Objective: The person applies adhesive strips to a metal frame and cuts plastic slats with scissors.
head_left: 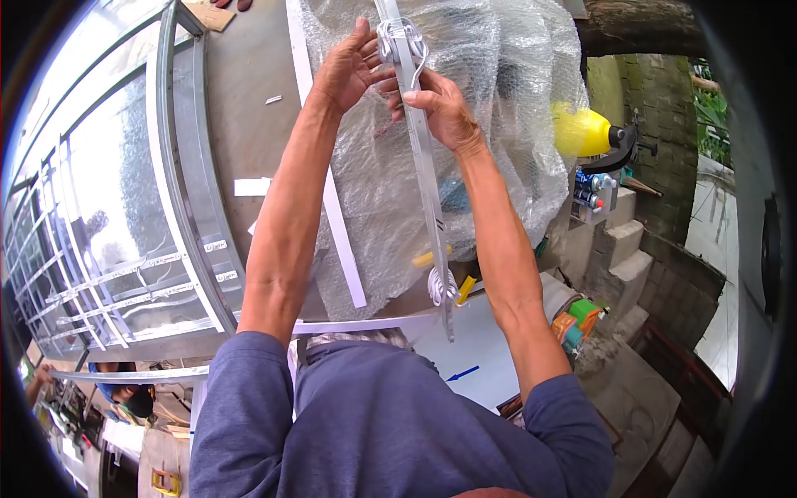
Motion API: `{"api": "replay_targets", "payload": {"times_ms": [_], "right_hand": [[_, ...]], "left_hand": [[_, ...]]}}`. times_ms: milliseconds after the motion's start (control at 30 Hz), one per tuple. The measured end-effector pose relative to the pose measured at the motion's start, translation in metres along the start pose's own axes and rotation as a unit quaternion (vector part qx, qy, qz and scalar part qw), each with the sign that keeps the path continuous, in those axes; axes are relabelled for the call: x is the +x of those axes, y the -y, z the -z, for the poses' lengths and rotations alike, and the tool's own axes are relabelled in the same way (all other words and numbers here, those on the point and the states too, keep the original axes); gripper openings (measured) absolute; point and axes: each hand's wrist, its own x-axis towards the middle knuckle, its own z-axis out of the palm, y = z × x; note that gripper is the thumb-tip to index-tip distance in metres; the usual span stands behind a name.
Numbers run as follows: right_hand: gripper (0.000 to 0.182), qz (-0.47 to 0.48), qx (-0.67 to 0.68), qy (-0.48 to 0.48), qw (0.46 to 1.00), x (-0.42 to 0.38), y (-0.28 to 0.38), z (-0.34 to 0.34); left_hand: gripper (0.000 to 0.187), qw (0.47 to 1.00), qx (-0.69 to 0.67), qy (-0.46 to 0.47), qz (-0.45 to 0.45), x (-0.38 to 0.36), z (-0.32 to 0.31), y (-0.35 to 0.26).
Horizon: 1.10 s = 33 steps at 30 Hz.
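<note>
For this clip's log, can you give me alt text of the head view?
Both hands, left hand and right hand, grip a long metal strip with a coil of white wire at its top, held before bubble wrap. A yellow bottle sits right.

bottle: yellow | sleeves: blue-grey | metal strip: silver | bubble wrap: clear

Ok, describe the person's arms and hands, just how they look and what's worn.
Both forearms are bare, with blue-grey sleeves pushed up past the elbows. The left hand and right hand wear no gloves; no rings, watch or bands are visible on them.
</note>
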Motion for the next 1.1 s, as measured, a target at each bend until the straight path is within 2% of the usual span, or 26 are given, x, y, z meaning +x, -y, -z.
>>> {"api": "replay_targets", "payload": {"times_ms": [67, 100, 133, 167, 233, 300, 333, 433, 533, 633, 733, 833, 967, 1100], "right_hand": [[0.062, 0.0, -0.015, 0.005, 1.0, -0.003, 0.002, -0.004], [0.064, 0.01, -0.071, -0.006, 0.997, -0.003, 0.001, -0.003], [0.066, 0.022, -0.127, -0.015, 0.991, 0.0, 0.0, 0.0], [0.068, 0.033, -0.183, -0.025, 0.982, 0.002, 0.004, -0.002], [0.055, -0.025, -0.339, -0.079, 0.937, 0.002, 0.024, 0.005], [0.043, -0.109, -0.474, -0.158, 0.859, 0.002, 0.057, -0.006], [0.027, 0.069, -0.483, -0.229, 0.842, 0.003, 0.052, -0.015], [0.025, 0.227, -0.499, -0.17, 0.819, 0.017, 0.056, -0.012], [0.021, 0.261, -0.48, -0.158, 0.822, 0.028, 0.066, -0.012], [0.02, 0.263, -0.555, -0.14, 0.777, 0.037, 0.065, -0.009], [0.017, 0.271, -0.648, -0.086, 0.707, 0.047, 0.057, 0.004], [0.017, 0.304, -0.659, -0.053, 0.686, 0.051, 0.058, 0.01], [0.008, 0.314, -0.692, -0.001, 0.65, 0.049, 0.067, 0.007], [0.006, 0.351, -0.717, 0.041, 0.601, 0.053, 0.066, 0.008]], "left_hand": [[0.064, 0.997, -0.044, 0.059, 0.011, 0.004, -0.006, 0.001], [0.063, 0.994, -0.066, 0.087, 0.016, 0.005, -0.008, 0.001], [0.061, 0.997, -0.057, 0.05, -0.012, 0.005, -0.012, 0.005], [0.06, 0.996, -0.074, 0.054, -0.015, 0.006, -0.011, 0.006], [0.057, 0.992, -0.109, 0.06, -0.018, 0.007, -0.007, 0.01], [0.05, 0.992, -0.113, 0.049, -0.016, 0.003, -0.007, 0.011], [0.047, 0.991, -0.127, 0.045, -0.016, 0.001, -0.01, 0.009], [0.041, 0.989, -0.144, 0.031, -0.006, 0.001, -0.012, 0.009], [0.039, 0.99, -0.139, 0.029, -0.002, 0.003, -0.011, 0.007], [0.037, 0.991, -0.125, 0.043, -0.003, 0.007, -0.002, 0.01], [0.038, 0.992, -0.124, 0.04, 0.003, 0.01, 0.001, 0.013], [0.039, 0.991, -0.126, 0.035, 0.003, 0.013, 0.007, 0.016], [0.042, 0.995, -0.103, 0.01, -0.006, 0.01, 0.006, 0.017], [0.049, 0.997, -0.071, 0.028, -0.016, 0.007, 0.007, 0.017]]}}
